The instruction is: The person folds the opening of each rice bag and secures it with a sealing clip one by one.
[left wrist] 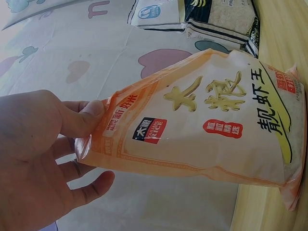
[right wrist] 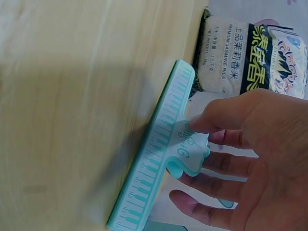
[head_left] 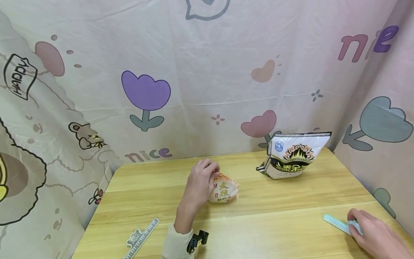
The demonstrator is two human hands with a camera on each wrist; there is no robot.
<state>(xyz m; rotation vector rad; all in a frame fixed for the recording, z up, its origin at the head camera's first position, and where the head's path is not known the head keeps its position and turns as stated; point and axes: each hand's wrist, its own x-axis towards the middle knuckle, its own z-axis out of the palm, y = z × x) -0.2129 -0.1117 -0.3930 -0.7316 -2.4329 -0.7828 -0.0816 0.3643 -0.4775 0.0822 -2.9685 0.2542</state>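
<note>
Holding orange rice bag (head_left: 224,192) and teal clip (head_left: 336,225) apart
Left grip (head_left: 201,182) pinched the bag toward the table's (head_left: 258,230) back edge; right grip (head_left: 372,230) pinched the clip, not yet attached, near the right edge.

Head view: soft, even, moderately bright light is spread over the printed curtain (head_left: 207,82); a pale sheen is shown on the near part of the counter (head_left: 258,233). Faint, soft-edged shadows are cast by the left hand (head_left: 201,181) and right hand (head_left: 372,232). Edges are stretched by the wide lens; fine print on the white rice bag (head_left: 292,162) is blurred. Left wrist view: dimmer, greyer; small highlights are caught by the orange rice bag (left wrist: 202,125), its large lettering crisply rendered. Right wrist view: a broad, diffuse shadow is thrown beside the mint clip (right wrist: 154,149); wood grain is softly resolved.
</note>
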